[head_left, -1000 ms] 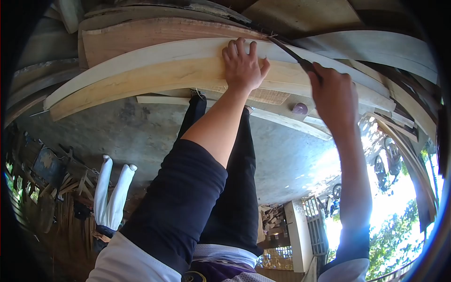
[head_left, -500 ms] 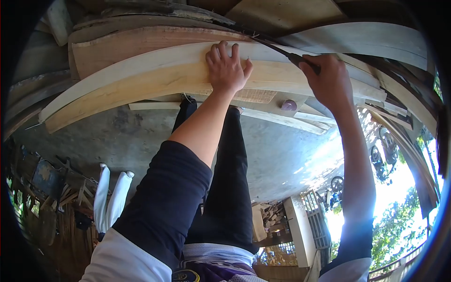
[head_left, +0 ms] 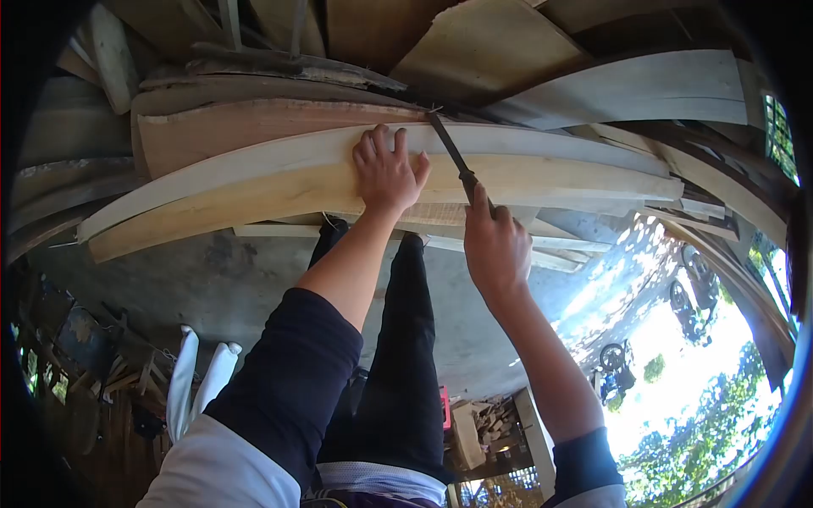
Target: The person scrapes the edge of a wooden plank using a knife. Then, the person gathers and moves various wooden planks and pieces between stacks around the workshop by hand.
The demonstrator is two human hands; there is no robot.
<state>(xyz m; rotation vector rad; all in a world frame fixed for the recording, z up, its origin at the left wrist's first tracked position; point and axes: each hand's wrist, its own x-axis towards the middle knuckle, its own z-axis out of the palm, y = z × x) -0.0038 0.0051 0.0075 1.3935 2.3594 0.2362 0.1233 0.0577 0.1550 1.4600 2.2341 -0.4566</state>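
The right hand (head_left: 498, 245), wrapped round a dark, long-bladed metal tool (head_left: 450, 148), has swung inward, so the blade now angles more steeply across the long, pale wooden boards (head_left: 279, 190) beside the spread left hand (head_left: 389, 173) resting on them.

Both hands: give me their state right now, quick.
Left hand: open, resting on the pale wood.
Right hand: closed, holding a long dark tool by its near end.
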